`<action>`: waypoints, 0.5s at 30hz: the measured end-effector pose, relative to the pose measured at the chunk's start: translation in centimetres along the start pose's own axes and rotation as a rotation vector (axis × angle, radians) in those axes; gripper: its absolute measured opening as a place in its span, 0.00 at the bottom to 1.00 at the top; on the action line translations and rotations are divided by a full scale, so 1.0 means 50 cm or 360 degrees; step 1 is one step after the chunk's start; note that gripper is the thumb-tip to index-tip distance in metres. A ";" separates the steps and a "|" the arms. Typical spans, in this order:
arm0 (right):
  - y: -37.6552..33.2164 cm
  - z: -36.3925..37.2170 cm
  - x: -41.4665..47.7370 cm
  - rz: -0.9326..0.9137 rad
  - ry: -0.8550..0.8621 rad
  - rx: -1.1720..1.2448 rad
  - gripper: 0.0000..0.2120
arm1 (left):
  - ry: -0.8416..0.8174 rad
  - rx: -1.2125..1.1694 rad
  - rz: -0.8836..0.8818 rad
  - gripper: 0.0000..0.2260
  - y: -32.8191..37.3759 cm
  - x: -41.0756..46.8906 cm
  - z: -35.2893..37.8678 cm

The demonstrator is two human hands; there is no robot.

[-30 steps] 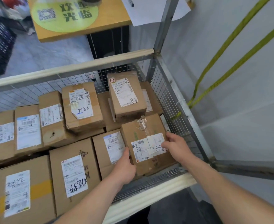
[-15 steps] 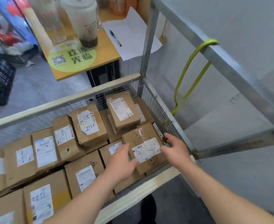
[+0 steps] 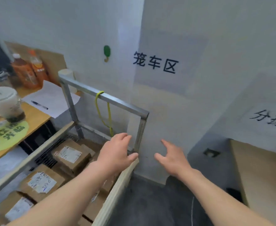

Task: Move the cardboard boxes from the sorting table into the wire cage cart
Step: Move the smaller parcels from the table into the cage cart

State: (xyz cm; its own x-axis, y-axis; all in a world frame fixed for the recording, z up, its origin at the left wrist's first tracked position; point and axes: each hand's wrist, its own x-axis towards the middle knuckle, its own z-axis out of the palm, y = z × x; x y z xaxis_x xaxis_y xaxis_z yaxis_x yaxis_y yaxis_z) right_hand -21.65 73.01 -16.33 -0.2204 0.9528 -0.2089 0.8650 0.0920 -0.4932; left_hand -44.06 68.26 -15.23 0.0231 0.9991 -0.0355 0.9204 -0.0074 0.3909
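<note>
cardboard boxes [image 3: 70, 156] in cart [image 3: 117, 101], yellow strap [image 3: 99, 93], left hand [image 3: 116, 154], right hand [image 3: 173, 159] slack, empty

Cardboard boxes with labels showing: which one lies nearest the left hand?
The box at the far end of the cart, just left of the left hand; the other labelled boxes lie nearer the camera.

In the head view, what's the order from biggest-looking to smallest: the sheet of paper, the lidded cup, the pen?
1. Sheet of paper and lidded cup: they look about alike, and the cup stands nearer the camera, so I won't rank them.
2. Pen: clearly the smallest.
</note>
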 end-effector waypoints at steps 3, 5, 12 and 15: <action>0.072 -0.084 -0.064 0.0142 0.0238 -0.0058 0.33 | 0.0017 0.0015 0.0182 0.32 0.117 0.024 -0.017; 0.128 -0.136 -0.108 0.0225 0.0334 -0.0049 0.33 | -0.0013 0.0019 0.0295 0.32 0.193 0.036 -0.015; 0.343 -0.292 -0.254 0.0536 0.0660 -0.0073 0.34 | -0.0110 0.0024 0.0650 0.32 0.459 0.088 0.035; 0.437 -0.352 -0.317 0.0695 0.0761 -0.0059 0.35 | -0.0153 -0.0020 0.0795 0.33 0.582 0.104 0.065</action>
State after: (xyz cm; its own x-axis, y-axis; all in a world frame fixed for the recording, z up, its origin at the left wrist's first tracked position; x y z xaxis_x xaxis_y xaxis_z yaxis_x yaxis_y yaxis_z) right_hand 8.66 65.03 -8.94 0.3727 0.9277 0.0197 0.8465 -0.3313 -0.4168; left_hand -15.89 73.09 -7.00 0.4954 0.8655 0.0741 0.7832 -0.4819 0.3929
